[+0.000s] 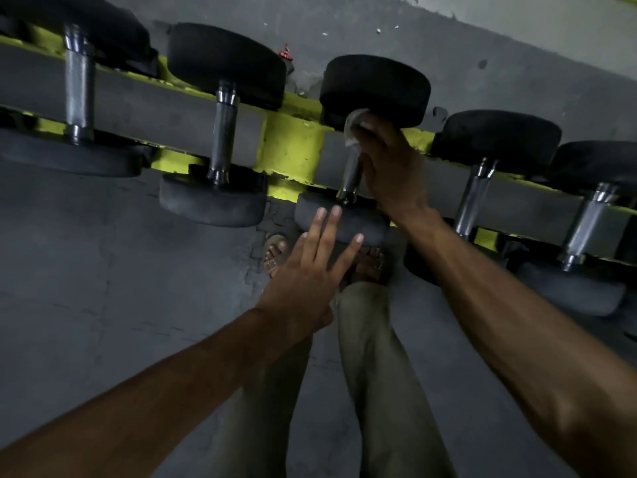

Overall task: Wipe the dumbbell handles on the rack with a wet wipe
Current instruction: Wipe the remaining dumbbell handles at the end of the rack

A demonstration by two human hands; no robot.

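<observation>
While my right hand (389, 167) curls its fingers (370, 132) round the wet wipe (355, 127) on the middle dumbbell handle (351, 175), my left hand (306, 274) has flat, spread fingers holding nothing.

Black rubber dumbbell heads (375, 88) with shiny chrome handles (351, 177) sit on a yellow rack (293, 150); the wipe (353, 127) is pale grey-white, the floor (103, 270) dull grey.
</observation>
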